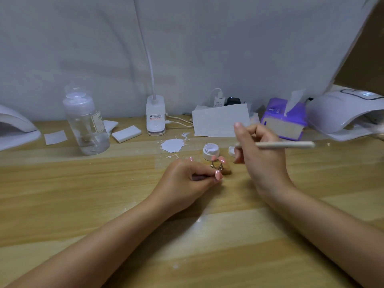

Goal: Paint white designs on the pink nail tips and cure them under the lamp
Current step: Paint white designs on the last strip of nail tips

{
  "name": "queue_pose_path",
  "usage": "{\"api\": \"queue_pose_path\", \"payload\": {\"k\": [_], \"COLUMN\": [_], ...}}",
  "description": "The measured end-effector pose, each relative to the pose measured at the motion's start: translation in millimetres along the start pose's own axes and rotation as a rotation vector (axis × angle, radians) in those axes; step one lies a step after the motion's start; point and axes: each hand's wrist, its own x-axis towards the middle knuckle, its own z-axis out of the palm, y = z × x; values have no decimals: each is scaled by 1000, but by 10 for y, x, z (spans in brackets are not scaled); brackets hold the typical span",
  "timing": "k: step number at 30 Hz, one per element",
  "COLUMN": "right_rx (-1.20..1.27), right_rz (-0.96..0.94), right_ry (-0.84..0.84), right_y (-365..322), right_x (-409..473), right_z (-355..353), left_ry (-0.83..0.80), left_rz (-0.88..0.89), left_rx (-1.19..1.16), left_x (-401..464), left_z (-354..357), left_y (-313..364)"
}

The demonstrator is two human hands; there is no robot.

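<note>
While the left hand pinched a pink nail tip beside its stand, the right hand's curled fingers gripped a brush near the open white gel jar.

Two curing lamps on the table, one far left, one far right. Three pink nail tips, one small open jar, one brush. One clear bottle, one purple tissue pack, one desk lamp.
</note>
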Motion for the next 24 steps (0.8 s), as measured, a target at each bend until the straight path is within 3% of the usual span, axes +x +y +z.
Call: {"api": "queue_pose_path", "payload": {"k": [4,24], "right_rx": [161,94], "right_rz": [111,85], "right_ry": [-91,-218], "right_y": [13,74], "right_x": [-267,-241], "right_z": [-34,23], "left_ry": [-5,-40], "left_rz": [27,137], "left_rx": [7,133], "left_x": [2,15], "left_z": [5,-7], "left_y": [3,-24]}}
